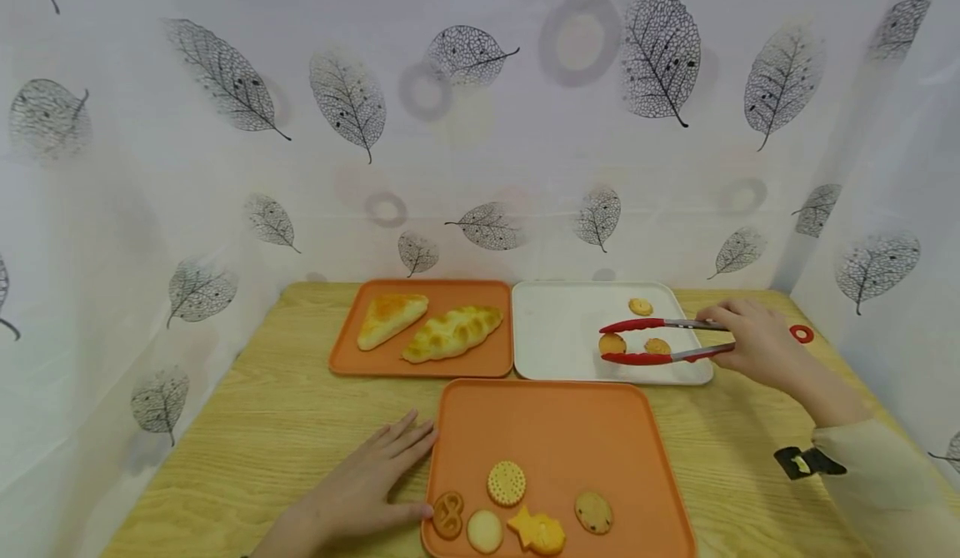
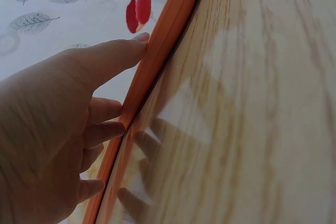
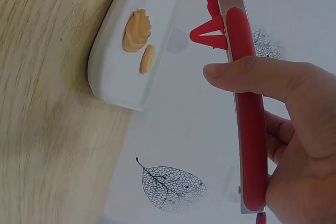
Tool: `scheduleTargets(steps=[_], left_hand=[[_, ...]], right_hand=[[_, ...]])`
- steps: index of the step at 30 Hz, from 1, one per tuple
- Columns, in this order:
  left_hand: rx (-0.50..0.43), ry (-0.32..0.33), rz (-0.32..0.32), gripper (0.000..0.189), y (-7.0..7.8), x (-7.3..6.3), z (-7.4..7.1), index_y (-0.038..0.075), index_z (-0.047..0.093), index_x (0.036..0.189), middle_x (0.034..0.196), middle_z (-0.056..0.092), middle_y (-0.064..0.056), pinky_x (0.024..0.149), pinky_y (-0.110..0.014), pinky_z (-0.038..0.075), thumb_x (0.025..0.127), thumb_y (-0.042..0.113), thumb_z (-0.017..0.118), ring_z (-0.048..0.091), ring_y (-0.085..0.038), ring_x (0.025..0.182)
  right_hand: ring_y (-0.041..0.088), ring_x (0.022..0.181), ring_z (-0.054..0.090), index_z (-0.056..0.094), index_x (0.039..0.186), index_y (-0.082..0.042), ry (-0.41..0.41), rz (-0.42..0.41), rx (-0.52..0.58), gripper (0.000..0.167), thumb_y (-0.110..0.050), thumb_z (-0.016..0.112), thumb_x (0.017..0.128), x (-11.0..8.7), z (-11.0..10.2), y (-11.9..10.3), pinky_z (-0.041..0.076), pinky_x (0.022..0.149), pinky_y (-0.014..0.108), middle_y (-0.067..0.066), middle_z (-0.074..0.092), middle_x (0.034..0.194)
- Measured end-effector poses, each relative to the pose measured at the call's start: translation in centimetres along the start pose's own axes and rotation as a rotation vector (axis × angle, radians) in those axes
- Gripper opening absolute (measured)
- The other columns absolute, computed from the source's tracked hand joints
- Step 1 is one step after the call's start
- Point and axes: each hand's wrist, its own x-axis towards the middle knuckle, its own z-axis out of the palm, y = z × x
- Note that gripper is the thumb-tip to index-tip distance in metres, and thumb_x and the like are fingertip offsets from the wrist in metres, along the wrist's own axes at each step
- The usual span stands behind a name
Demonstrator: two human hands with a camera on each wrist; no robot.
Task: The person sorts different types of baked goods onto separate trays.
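Red-tipped metal tongs (image 1: 637,359) are gripped in my right hand (image 1: 757,343), above the white tray (image 1: 547,325). Their tips stand apart on either side of a round cookie (image 1: 612,344); whether they touch it, I cannot tell. In the right wrist view, the thumb lies along the red tong handle (image 3: 249,145). A swirled cookie (image 3: 137,31) and another cookie (image 3: 147,59) are on the tray there. My left hand (image 1: 367,479) has its fingers extended at the left edge of the near orange tray (image 1: 555,416), with the thumb touching the rim (image 2: 157,51).
On the near tray are a pretzel (image 1: 448,515), a dotted round cookie (image 1: 506,483), a plain cookie (image 1: 484,531), yellow shaped cookies (image 1: 542,533) and a speckled cookie (image 1: 594,512). A far orange tray (image 1: 345,358) holds two breads (image 1: 453,335). A leaf-print curtain (image 1: 480,141) surrounds the table.
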Motion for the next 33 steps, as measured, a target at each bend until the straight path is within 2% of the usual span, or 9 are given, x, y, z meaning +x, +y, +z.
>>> scheduleTargets(steps=[5, 13, 20, 33], left_hand=[[-0.002, -0.001, -0.001, 0.085, 0.0, 0.0, 0.0, 0.021, 0.028, 0.155, 0.16, 0.031, 0.0, 0.117, -0.056, 0.027, 0.088, 0.071, 0.048, 0.019, -0.027, 0.151], [0.013, 0.002, -0.004, 0.086, -0.1, 0.0, 0.2, 0.021, 0.028, 0.155, 0.161, 0.029, 0.0, 0.118, -0.054, 0.027, 0.088, 0.072, 0.047, 0.018, -0.026, 0.152], [0.011, 0.005, -0.008, 0.087, 0.0, 0.0, 0.1, 0.021, 0.029, 0.155, 0.16, 0.03, 0.0, 0.118, -0.055, 0.027, 0.087, 0.072, 0.048, 0.019, -0.026, 0.152], [0.003, 0.003, 0.0, 0.086, -0.1, 0.1, 0.1, 0.02, 0.029, 0.155, 0.16, 0.032, -0.002, 0.116, -0.057, 0.029, 0.088, 0.07, 0.049, 0.02, -0.029, 0.151]], right_hand=[[0.042, 0.096, 0.055, 0.065, 0.108, -0.008, -0.024, 0.06, 0.017, 0.052, -0.008, 0.088, 0.061, 0.8, 1.0, 0.6, 0.042, 0.068, 0.058, 0.019, 0.06, 0.103], [0.041, 0.095, 0.05, 0.062, 0.111, -0.007, -0.055, 0.12, 0.018, 0.05, -0.006, 0.085, 0.066, 1.8, 2.2, 1.5, 0.041, 0.07, 0.059, 0.019, 0.057, 0.102], [0.045, 0.104, 0.045, 0.06, 0.116, -0.006, -0.107, 0.183, 0.016, 0.051, -0.008, 0.083, 0.07, 3.2, 3.0, 2.1, 0.038, 0.081, 0.067, 0.024, 0.054, 0.108], [0.045, 0.105, 0.042, 0.058, 0.12, -0.005, -0.173, 0.262, 0.027, 0.049, -0.008, 0.077, 0.075, 5.0, 4.3, 3.2, 0.034, 0.083, 0.065, 0.026, 0.052, 0.112]])
